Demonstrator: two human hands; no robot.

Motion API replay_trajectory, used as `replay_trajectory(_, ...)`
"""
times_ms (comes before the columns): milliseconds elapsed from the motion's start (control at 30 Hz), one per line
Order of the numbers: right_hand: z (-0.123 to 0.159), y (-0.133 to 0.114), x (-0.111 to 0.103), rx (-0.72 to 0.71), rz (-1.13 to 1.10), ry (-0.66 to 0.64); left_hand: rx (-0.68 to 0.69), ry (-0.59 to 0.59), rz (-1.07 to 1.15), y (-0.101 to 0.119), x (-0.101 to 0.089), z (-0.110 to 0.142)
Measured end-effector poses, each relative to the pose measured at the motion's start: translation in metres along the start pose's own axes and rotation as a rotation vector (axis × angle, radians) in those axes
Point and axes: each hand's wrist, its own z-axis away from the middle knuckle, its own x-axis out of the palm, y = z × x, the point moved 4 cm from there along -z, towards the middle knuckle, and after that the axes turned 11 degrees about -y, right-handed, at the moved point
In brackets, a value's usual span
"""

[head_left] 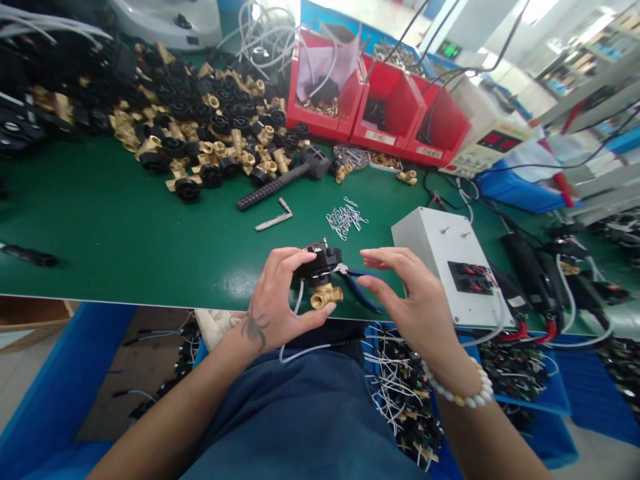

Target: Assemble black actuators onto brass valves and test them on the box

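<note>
My left hand [277, 297] is closed round a small valve part [323, 277] with a black plastic top and a brass fitting below; a white wire hangs from it. My right hand [415, 300] hovers just to its right, fingers stretched toward the part. Blue-handled pliers [363, 290] lie under that hand, jaws pointing at the black top; whether the hand grips them I cannot tell. A small heap of metal clips [345, 219] lies on the green mat [125, 233] just beyond.
A big pile of brass-and-black valve parts [200, 133] fills the back left. A black mallet [285, 180] and an L-shaped key [275, 219] lie nearby. Red bins [385, 107] stand behind; a white switch box [450, 267] sits right. Blue crates of wired parts [405, 393] are below.
</note>
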Motion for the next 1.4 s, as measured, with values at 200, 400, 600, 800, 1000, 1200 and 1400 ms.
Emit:
replay_trajectory(200,-0.019,-0.019,0.010,-0.225,-0.140,-0.004,0.075,-0.002,-0.043,0.000,0.001,-0.002)
replay_trajectory(400,-0.030,-0.017,0.005,-0.234,-0.156,-0.078,-0.042,0.008,0.093,-0.005,0.000,-0.001)
replay_trajectory(600,-0.106,-0.008,0.000,0.177,-0.538,-0.116,-0.176,0.097,0.281,-0.010,-0.003,0.001)
replay_trajectory(800,-0.187,0.003,0.070,0.552,-0.873,-0.282,-0.184,0.128,0.297,-0.011,-0.003,0.003)
replay_trajectory(1000,-0.207,0.011,0.089,0.640,-1.005,-0.151,-0.198,0.124,0.294,-0.013,-0.002,0.003)
replay_trajectory(1200,-0.194,0.013,0.028,0.614,-1.107,0.099,-0.193,0.086,0.323,-0.013,-0.002,0.002)
replay_trajectory(1400,-0.103,0.002,-0.034,0.329,-0.935,0.180,-0.251,-0.015,0.454,-0.019,-0.001,-0.002)
